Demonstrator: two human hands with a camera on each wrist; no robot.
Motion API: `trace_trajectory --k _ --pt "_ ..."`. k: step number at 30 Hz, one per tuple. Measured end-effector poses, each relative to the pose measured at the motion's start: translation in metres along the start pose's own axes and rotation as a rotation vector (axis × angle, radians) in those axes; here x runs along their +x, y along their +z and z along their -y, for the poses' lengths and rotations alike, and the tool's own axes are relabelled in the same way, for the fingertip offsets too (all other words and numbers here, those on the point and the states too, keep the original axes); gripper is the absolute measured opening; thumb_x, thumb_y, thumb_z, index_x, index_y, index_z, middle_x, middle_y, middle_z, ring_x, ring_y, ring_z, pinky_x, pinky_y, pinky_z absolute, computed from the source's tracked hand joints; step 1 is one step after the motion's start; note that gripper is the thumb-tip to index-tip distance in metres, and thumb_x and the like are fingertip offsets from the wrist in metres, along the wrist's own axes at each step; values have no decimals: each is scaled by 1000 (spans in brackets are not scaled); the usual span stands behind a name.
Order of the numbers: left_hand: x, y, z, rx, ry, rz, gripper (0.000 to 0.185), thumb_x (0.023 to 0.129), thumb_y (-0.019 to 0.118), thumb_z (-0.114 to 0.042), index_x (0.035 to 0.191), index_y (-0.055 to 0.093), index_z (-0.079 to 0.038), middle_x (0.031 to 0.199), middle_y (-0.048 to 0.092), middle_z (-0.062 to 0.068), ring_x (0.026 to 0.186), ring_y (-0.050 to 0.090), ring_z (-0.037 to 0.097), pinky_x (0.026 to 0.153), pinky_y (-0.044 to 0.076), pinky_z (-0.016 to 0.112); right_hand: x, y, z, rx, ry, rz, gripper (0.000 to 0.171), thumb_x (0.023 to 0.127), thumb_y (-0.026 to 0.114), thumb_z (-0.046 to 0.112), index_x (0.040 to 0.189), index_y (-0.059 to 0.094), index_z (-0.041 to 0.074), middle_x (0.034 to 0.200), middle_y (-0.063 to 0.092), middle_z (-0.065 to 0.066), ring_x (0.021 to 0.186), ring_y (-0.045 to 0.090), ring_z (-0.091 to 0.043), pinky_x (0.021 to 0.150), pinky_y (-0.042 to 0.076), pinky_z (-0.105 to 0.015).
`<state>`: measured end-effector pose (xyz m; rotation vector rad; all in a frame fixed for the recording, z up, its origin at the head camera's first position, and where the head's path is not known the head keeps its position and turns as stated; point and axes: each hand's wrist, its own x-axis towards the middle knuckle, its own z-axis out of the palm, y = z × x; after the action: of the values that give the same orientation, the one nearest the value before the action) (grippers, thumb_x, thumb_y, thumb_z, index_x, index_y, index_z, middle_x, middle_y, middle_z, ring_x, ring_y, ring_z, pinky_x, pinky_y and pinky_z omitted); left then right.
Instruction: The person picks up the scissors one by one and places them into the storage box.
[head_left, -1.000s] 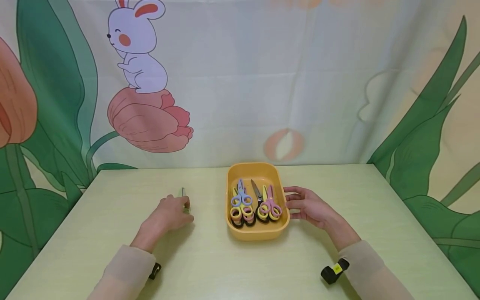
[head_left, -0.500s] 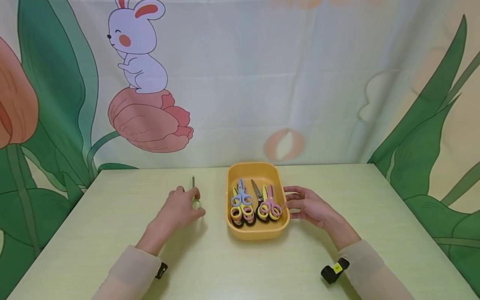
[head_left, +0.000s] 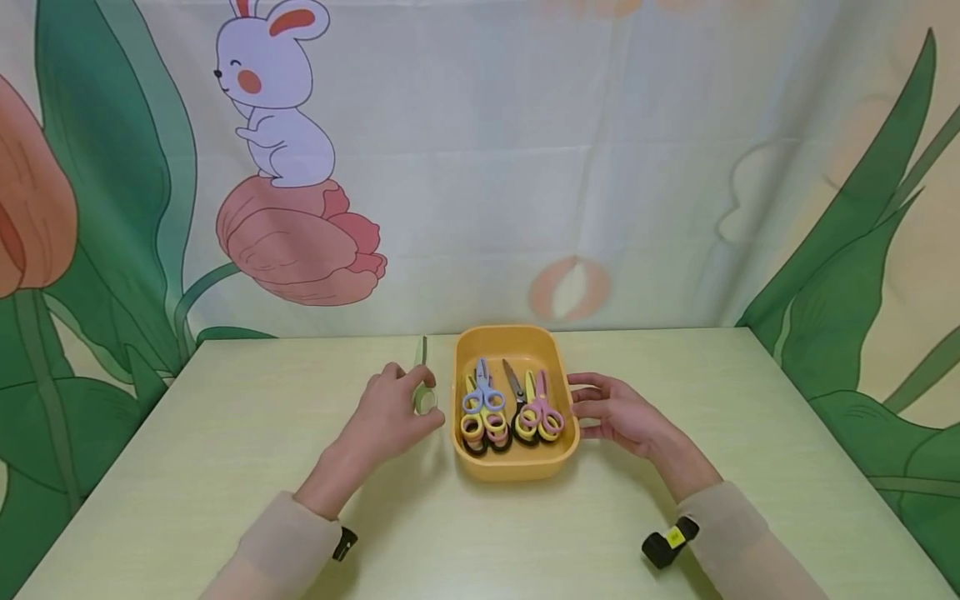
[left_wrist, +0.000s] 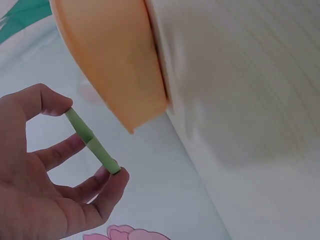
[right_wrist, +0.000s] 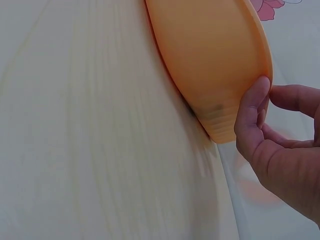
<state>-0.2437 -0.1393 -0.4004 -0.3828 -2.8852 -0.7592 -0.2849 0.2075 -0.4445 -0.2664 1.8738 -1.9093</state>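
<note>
A pair of light green scissors (head_left: 422,355) is pinched by its handles between the thumb and fingers of my left hand (head_left: 392,413), its blades pointing away from me. In the left wrist view the green handles (left_wrist: 102,156) are seen edge-on, held off the table. The left hand is just left of a yellow-orange plastic bin (head_left: 516,470). At the bin's right side, my right hand (head_left: 626,414) touches the outer wall near the rim with loosely bent fingers. Inside lie several scissors, among them blue ones (head_left: 482,400), pink ones (head_left: 543,414) and black-handled ones (head_left: 521,429).
Pale wooden table (head_left: 187,467) surrounds the bin. Behind its far edge hangs a printed cloth (head_left: 465,167) with a rabbit and tulips. A black strap device (head_left: 670,542) sits at the right wrist and a dark clasp (head_left: 344,543) at the left.
My left hand has moved rightward with the green scissors, from the table's left part to close beside the bin. The right hand and the bin have stayed put.
</note>
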Motion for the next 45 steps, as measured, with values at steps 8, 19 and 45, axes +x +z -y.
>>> trace_trajectory --k 8,19,45 --pt "0 6 -22 -38 73 -3 32 82 72 -23 113 66 -13 93 48 9 85 46 28 70 40 39 0 0 0 1 10 -7 61 102 55 1 156 25 -6 137 46 -30 109 62 -29 86 58 -39" --pt "3 19 -48 -91 137 21 36 86 80 -27 115 67 -12 91 47 7 84 45 24 66 41 35 -3 1 -3 10 17 -8 60 102 54 0 155 26 -6 137 46 -30 103 65 -25 85 58 -39" --pt "26 44 -68 124 115 131 26 90 73 -24 111 65 -10 108 56 16 96 53 28 70 52 40 -1 2 2 -4 22 -25 60 103 54 1 155 27 -6 135 46 -28 103 64 -24 85 58 -38"
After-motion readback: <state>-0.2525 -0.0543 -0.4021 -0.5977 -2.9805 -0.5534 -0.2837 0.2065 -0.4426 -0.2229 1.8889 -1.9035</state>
